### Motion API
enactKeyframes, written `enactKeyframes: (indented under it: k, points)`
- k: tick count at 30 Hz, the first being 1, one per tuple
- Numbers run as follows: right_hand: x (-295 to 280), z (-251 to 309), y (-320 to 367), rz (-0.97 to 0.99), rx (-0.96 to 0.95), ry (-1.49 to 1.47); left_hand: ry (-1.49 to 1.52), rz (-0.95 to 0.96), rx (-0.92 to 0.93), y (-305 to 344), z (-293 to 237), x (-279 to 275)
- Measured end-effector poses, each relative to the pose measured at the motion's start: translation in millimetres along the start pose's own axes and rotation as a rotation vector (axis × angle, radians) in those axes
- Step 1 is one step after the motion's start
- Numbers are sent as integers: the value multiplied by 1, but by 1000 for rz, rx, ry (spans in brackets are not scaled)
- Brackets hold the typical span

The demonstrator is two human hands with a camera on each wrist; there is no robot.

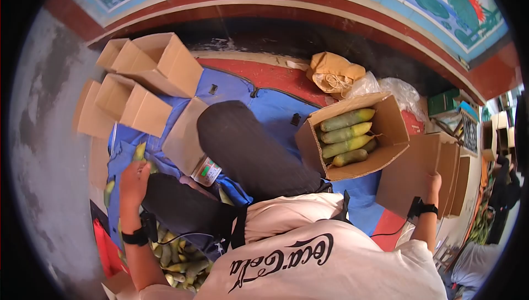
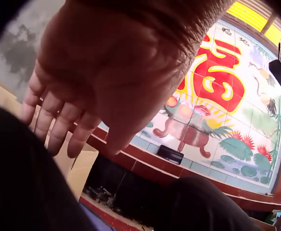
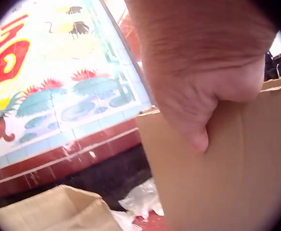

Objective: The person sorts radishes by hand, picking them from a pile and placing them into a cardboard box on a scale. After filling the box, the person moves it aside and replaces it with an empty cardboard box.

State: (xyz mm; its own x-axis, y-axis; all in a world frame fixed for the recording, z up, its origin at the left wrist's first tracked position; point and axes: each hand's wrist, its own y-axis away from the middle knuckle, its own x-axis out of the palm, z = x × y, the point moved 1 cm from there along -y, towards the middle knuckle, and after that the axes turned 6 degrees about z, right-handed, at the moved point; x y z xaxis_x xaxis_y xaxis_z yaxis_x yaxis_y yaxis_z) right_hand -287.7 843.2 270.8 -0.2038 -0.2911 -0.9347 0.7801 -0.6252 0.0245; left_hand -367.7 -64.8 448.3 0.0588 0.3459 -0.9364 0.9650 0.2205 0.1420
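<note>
The right hand [image 1: 433, 183] has its grip clamped over the top edge of a flattened carton [image 1: 410, 176]. That props it upright beside the open box [image 1: 392, 113] of 4 fruits [image 1: 346, 134]. The left hand [image 1: 134, 178] hangs wide, holding nothing, near the fruit pile [image 1: 182, 264].

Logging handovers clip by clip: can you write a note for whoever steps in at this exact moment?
Left hand: open, holding nothing, over the blue cloth, next to a loose green-yellow ear, seemingly corn.
Right hand: grips the top edge of a flattened cardboard box standing at the person's right.
Done: the open carton shows four packed ears.
Left: a pile of ears lies unpacked by the left hip, and the empty cartons stand unfilled at far left.
</note>
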Motion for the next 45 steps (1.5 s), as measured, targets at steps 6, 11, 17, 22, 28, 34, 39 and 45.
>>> enactKeyframes:
  k: [6, 11, 17, 22, 28, 34, 39, 45]
  points:
    - [-108, 82, -29, -198, -129, 79, -34, -111, 5, 40, 31, 39]
    - [-175, 258, 35, -263, -490, -58, -112, -218, 54, 61, 29, 37]
    - [-195, 435, 108, -52, -821, -412, -115, -380, -27, 75, 33, 44]
    - [-159, 579, 151, 137, -1455, -285, -110, -408, -117, 89, 31, 41]
    - [-42, 720, 234, 326, -1961, -6, -108, -422, -165, 106, 35, 36]
    - [116, 761, 270, 628, -2155, 78, -106, -421, -212, 124, 32, 30]
    - [162, 765, 293, 684, -2174, 202, -101, -425, -254, 132, 33, 27]
    - [181, 776, 304, 623, -2210, 240, -79, -421, -248, 130, 37, 29]
